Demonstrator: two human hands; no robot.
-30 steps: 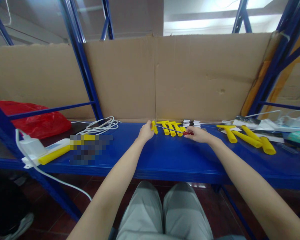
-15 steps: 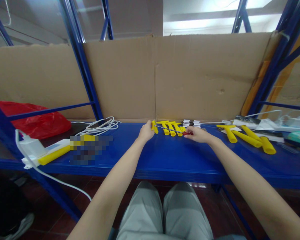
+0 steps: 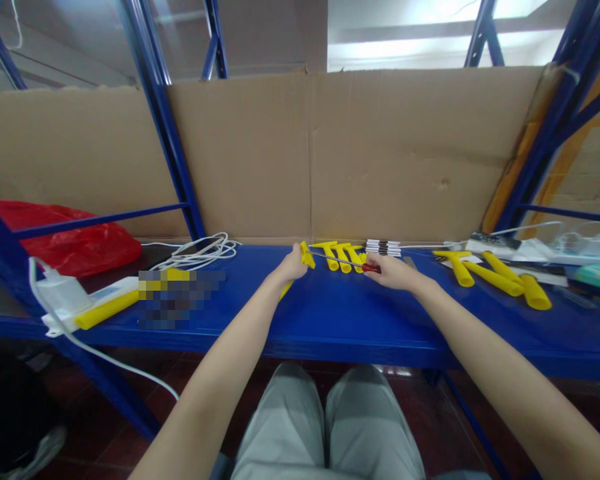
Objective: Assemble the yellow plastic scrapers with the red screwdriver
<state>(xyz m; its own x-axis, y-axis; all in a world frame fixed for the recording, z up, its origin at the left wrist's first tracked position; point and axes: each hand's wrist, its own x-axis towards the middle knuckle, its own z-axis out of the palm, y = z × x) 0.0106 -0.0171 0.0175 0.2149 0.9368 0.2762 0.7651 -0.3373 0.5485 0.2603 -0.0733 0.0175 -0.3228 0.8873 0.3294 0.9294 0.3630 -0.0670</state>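
My left hand (image 3: 293, 264) is closed around a yellow T-shaped plastic part (image 3: 307, 256); its head shows past my fingers and its handle end pokes out below my hand. In my right hand (image 3: 387, 271) is a screwdriver (image 3: 371, 268) with a dark red handle, held level. Its thin metal shaft points left, and the tip is at the head of the yellow part; whether it touches cannot be made out. Just behind the shaft, several similar yellow T-shaped parts (image 3: 344, 259) lie in a row on the blue shelf (image 3: 340, 313).
More yellow parts (image 3: 495, 277) lie at the right, near white cables and boxes. Behind my right hand sits a stack of small black-and-white pieces (image 3: 383, 247). At left are a power strip (image 3: 105, 293), coiled white cable (image 3: 207, 250) and a red bag (image 3: 75, 237). Cardboard (image 3: 250, 160) walls the back.
The yellow part in my left hand has tilted and shifted slightly left, so its handle end now shows below the hand. The screwdriver has moved a little left with my right hand.
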